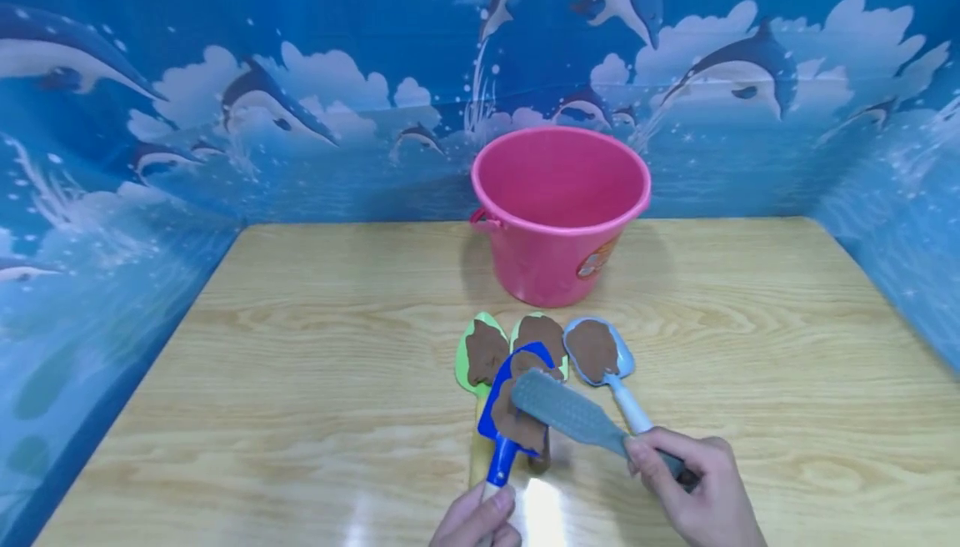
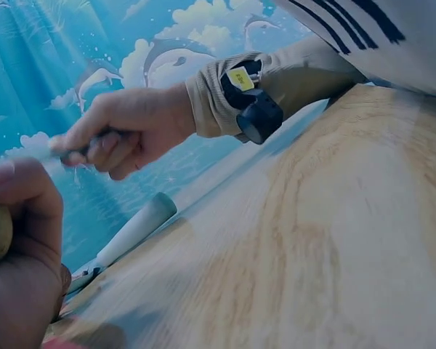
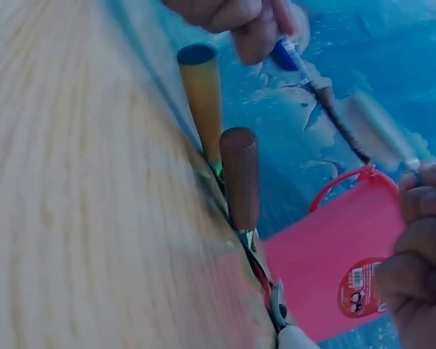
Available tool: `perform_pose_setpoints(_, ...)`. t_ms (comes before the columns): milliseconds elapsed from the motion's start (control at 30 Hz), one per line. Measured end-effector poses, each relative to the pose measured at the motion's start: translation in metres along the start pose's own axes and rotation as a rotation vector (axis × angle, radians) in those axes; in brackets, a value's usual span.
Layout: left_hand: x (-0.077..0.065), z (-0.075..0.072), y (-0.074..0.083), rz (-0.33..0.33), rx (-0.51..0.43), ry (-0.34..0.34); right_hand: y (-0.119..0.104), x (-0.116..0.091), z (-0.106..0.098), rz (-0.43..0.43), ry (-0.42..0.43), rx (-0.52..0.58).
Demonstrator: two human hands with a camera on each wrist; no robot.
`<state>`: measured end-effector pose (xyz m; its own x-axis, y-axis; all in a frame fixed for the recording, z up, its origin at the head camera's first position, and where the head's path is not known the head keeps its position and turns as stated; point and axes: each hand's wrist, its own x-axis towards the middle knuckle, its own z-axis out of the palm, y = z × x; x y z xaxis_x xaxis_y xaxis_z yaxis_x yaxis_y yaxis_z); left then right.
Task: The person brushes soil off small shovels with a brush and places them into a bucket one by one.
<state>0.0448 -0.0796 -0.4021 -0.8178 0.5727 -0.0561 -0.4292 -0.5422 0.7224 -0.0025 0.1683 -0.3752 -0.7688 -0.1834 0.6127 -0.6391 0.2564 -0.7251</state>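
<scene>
My left hand (image 1: 480, 522) grips the handle of a blue toy shovel (image 1: 502, 459), its blade coated with brown, mud-like paste (image 1: 513, 426). My right hand (image 1: 697, 480) holds a flat grey-green paddle-shaped tool (image 1: 566, 414) by its dark handle. The tool's far end overlaps the pasted blade in the head view. Beneath and behind lie a green shovel (image 1: 462, 363), a pale green shovel (image 1: 564, 366) partly hidden by the blue one, and a light blue shovel (image 1: 626, 359), all bearing brown paste. Their handles include a yellow one (image 3: 203, 102) and a brown one (image 3: 240, 178).
A pink bucket (image 1: 547, 268) stands upright behind the shovels on the wood-grain table (image 1: 337, 363). A blue dolphin-print curtain (image 1: 337, 147) encloses the back and sides. The light blue shovel's pale handle (image 2: 142, 225) points toward the near edge.
</scene>
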Motion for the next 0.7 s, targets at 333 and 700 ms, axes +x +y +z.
perform_pose_setpoints(333,-0.0032,0.0059,0.0035,-0.019,0.011,0.004,-0.0007,-0.0002,0.0075,0.002,0.181,-0.158)
perform_pose_setpoints(700,-0.0022,0.0039,0.0061,-0.005,-0.047,-0.026,-0.0037,-0.0035,0.0051,0.301,0.003,0.077)
